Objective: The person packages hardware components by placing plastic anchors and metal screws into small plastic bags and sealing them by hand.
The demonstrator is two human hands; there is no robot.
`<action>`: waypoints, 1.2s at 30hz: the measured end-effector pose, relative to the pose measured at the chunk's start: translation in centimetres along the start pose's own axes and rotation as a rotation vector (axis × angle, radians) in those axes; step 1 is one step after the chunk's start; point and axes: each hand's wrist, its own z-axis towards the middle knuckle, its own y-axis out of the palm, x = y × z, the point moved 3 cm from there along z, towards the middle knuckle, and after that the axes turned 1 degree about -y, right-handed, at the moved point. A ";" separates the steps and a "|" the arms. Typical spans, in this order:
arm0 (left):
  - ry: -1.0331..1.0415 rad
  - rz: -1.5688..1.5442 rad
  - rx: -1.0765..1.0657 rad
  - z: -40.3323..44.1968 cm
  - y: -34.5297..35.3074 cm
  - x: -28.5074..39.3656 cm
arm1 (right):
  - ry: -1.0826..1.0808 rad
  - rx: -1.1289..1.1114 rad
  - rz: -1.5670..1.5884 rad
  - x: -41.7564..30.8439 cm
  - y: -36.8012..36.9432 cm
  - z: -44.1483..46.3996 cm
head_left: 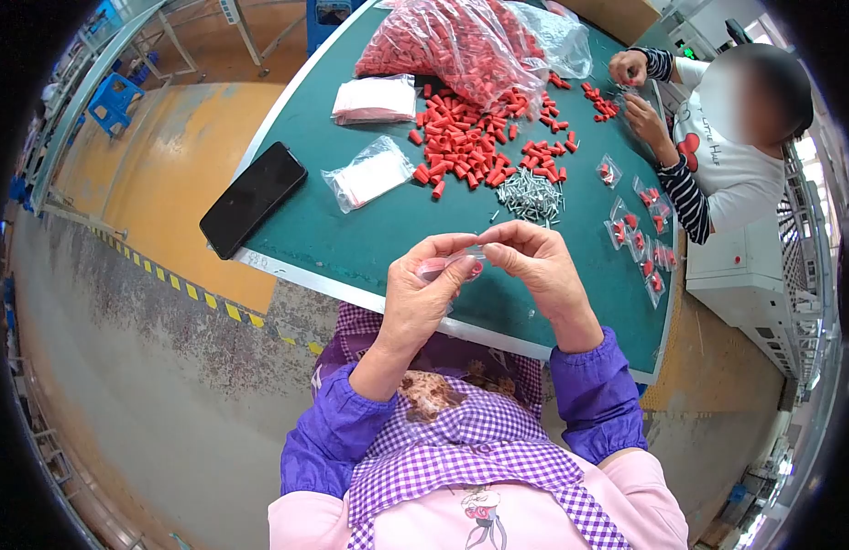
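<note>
Both my hands meet over the near edge of the green table. My left hand is closed on a small clear plastic bag with something pinkish-red in it. The fingers of my right hand pinch the bag's other end, close to the left fingertips. Just beyond my hands lies a pile of silver screws, and behind it spreads a heap of red caps. Several small filled bags with red pieces lie to the right of my hands.
A black phone lies at the table's left edge, near two packs of flat bags. A large plastic sack of red caps stands at the back. A co-worker handles small pieces at the right edge.
</note>
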 end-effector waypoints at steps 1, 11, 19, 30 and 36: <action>-0.004 0.004 -0.005 0.0 0.0 -0.2 | -0.001 0.006 0.004 0.5 -0.3 -0.1; -0.076 -0.094 0.050 -0.3 0.4 -1.2 | -0.121 0.110 0.075 1.9 -0.9 -1.5; -0.081 -0.211 0.046 -0.2 0.4 -1.9 | -0.286 0.185 -0.082 1.2 -0.5 -2.1; -0.025 -0.081 -0.061 -0.6 1.6 -1.7 | -0.365 0.171 -0.483 0.5 0.1 -3.5; -0.191 -0.421 -0.152 0.1 1.6 -3.2 | -0.421 0.388 -0.493 -0.7 -2.4 -4.7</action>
